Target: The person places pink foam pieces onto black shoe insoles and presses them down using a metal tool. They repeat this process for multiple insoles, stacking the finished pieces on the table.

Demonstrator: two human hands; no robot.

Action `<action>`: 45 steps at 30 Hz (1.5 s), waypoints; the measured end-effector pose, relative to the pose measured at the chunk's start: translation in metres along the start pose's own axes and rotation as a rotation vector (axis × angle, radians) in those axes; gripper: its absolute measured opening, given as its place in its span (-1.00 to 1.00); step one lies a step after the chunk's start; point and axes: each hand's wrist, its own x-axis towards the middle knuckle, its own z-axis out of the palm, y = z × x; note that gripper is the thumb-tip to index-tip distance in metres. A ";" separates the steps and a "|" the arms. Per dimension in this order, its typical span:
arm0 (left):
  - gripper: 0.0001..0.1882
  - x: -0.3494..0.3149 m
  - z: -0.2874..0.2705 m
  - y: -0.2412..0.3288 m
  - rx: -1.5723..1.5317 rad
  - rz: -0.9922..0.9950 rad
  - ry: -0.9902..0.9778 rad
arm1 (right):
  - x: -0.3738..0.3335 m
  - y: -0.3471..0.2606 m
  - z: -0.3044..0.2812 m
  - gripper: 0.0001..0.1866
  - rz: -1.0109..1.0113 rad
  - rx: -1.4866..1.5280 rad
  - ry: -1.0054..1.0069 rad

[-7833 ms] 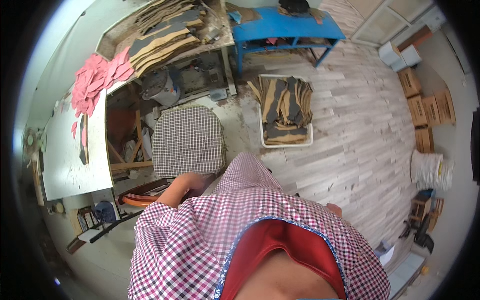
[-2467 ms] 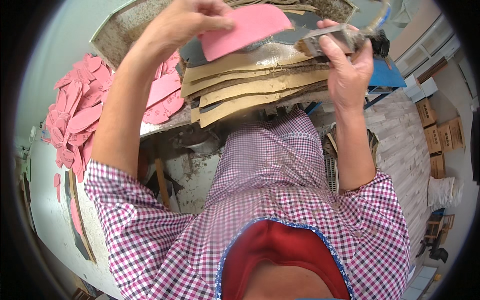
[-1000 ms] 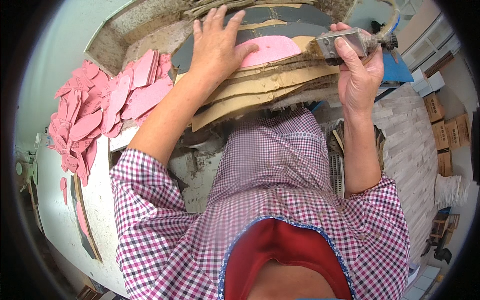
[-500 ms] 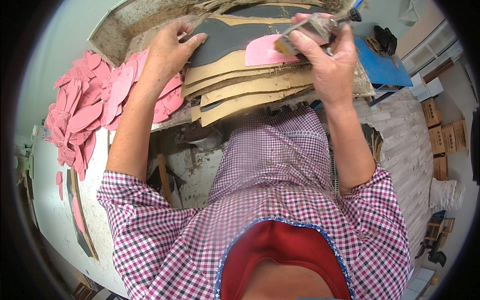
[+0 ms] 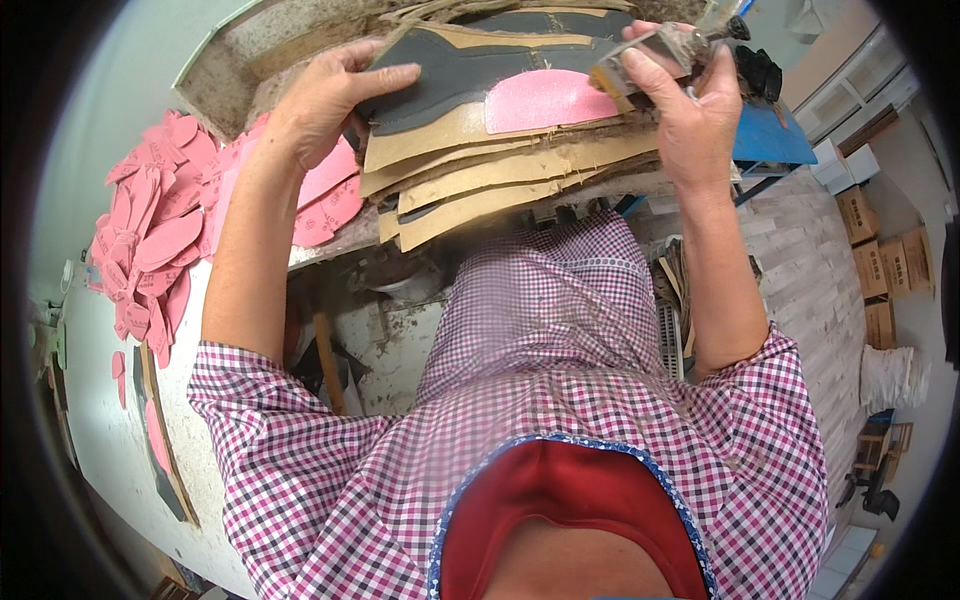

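Left hand point(image 5: 322, 108) pinches the left end of a dark grey sheet point(image 5: 445, 78), thumb on top; to that hand's right lies a pink piece point(image 5: 540, 102), near the metal tool point(image 5: 616, 74) gripped by the right hand point(image 5: 695, 125).

Heap point(image 5: 150, 225) on worktop point(image 5: 110, 440), left of stack point(image 5: 520, 182); strip point(image 5: 156, 435) nearer than heap. Pad point(image 5: 543, 104) on top of stack. Left hand point(image 5: 325, 98) at stack's left end; tool point(image 5: 655, 58) in right hand point(image 5: 700, 120), at pad's right end. Boxes point(image 5: 885, 268) far right, sack point(image 5: 890, 376) nearer.
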 end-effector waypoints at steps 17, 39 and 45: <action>-0.68 -0.017 0.017 0.002 -0.072 0.003 0.013 | 0.054 0.004 0.005 -0.65 0.044 -0.004 0.183; -0.61 -0.016 0.014 -0.002 -0.037 -0.042 0.020 | 0.041 -0.029 0.090 -0.61 0.131 0.527 0.016; -0.60 -0.015 0.010 -0.006 -0.035 -0.043 -0.012 | 0.037 -0.040 0.094 -0.61 0.123 0.499 0.029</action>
